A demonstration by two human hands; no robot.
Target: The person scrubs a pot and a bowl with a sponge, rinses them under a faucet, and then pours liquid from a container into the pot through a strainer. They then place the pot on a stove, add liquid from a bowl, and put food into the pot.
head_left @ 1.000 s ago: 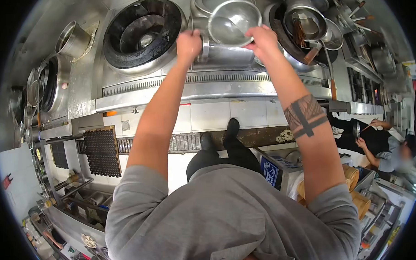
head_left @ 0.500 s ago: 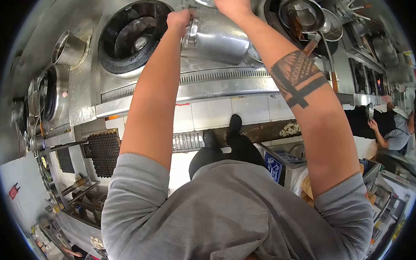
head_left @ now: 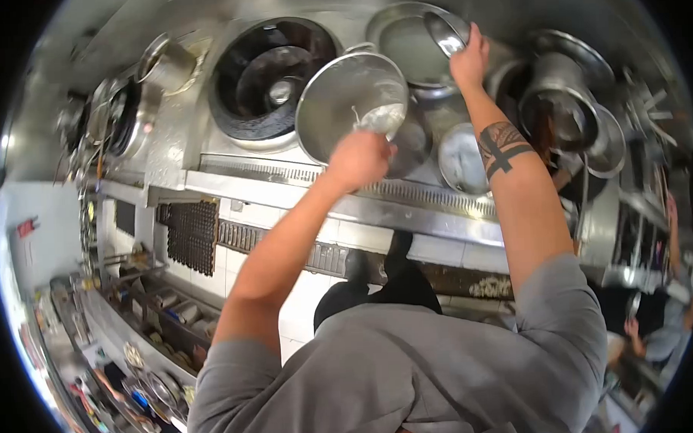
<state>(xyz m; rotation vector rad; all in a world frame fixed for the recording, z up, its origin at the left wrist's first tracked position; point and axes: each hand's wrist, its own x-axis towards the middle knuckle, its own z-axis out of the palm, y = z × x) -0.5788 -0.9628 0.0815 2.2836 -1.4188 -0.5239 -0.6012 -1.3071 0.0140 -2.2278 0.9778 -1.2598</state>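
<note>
My left hand is closed at the near right rim of a large metal pot; what its fingers hold is hidden and blurred. Something pale and shiny shows inside the pot, just beyond the fist. Farther right, my right hand grips a small shiny metal bowl, tilted over the right side of a wide round metal vessel with greyish contents. Between my arms, a round container with whitish contents stands on the steel counter.
A black wok burner lies left of the large pot. Stacked pots and a strainer stand at right. The steel counter edge runs before me. Another person's sleeve shows at far right.
My left hand has moved down and right, and the large pot now shows its open mouth. My right hand has moved right with the bowl. The view has shifted, showing more of the counter.
</note>
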